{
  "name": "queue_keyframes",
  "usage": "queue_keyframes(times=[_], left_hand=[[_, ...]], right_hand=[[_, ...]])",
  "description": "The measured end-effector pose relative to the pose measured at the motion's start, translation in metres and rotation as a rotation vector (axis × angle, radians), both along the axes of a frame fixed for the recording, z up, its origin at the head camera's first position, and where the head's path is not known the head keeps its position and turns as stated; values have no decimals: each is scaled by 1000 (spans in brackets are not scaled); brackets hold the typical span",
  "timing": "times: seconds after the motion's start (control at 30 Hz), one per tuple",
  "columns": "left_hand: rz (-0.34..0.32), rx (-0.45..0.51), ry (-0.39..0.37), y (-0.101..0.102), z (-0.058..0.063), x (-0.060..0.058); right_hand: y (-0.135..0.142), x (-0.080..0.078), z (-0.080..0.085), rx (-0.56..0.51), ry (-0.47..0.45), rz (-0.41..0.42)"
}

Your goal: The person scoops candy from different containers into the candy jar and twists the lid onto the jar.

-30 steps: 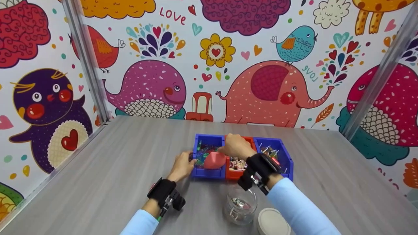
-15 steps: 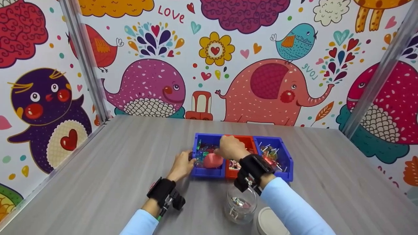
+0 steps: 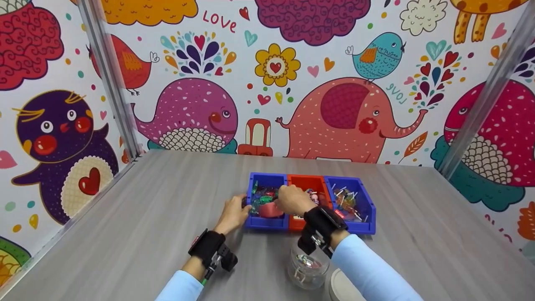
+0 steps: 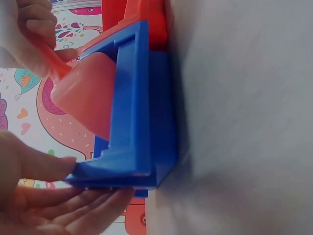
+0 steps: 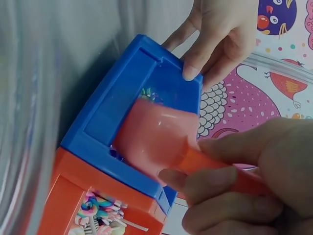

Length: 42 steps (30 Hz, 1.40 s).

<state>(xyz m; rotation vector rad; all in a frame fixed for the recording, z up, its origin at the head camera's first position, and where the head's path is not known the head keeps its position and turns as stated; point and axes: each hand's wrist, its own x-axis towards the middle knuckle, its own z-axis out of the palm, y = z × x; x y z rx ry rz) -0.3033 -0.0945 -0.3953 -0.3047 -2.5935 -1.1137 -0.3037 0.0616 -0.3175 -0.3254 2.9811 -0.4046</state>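
Note:
My right hand [image 3: 294, 200] grips the handle of a pink scoop [image 3: 271, 210], whose bowl is down in the left blue bin [image 3: 266, 223]. Small shiny candy-like pieces [image 3: 265, 199] in green, blue and red lie in that bin, around the scoop. In the right wrist view the scoop's bowl [image 5: 154, 137] hides most of them. My left hand [image 3: 232, 214] holds the bin's left side wall. The left wrist view shows its thumb [image 4: 49, 166] on the rim and the fingers [image 4: 93, 208] under the outer side.
A red bin [image 3: 297, 225] with small lollipop-like pieces joins the blue one, then another blue bin [image 3: 363, 228] with stick candies. In front stands a clear jar [image 3: 308, 278] with some pieces inside, beside a pale round lid [image 3: 343, 286]. Patterned walls [image 3: 259, 96] enclose the grey table [image 3: 175, 196].
My right hand has moved a little left and toward me, and the scoop has sunk lower and tilted in the left bin. My left hand keeps its hold.

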Motion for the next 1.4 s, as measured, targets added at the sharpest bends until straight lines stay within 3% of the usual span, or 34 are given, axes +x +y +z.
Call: queue_keyframes(times=[0.17,0.43,0.73,0.97,1.13,1.4], left_hand=[[1,-1,0,0,1,0],[7,-9,4,1,0,-1],[6,-4,6,2,0,-1],[3,-11,-4,0,1,-1],[-3,-5,-11,1,1,-2],[-2,0,-7,0,1,-2]], right_hand=[[3,-1,-1,-22,-2,62],[15,-6,-14,-3,117,199],[20,-11,-22,-134,38,229],[26,-14,-28,-192,89,341],[22,-12,-28,-203,39,332],[30,-13,-31,-253,50,366]])
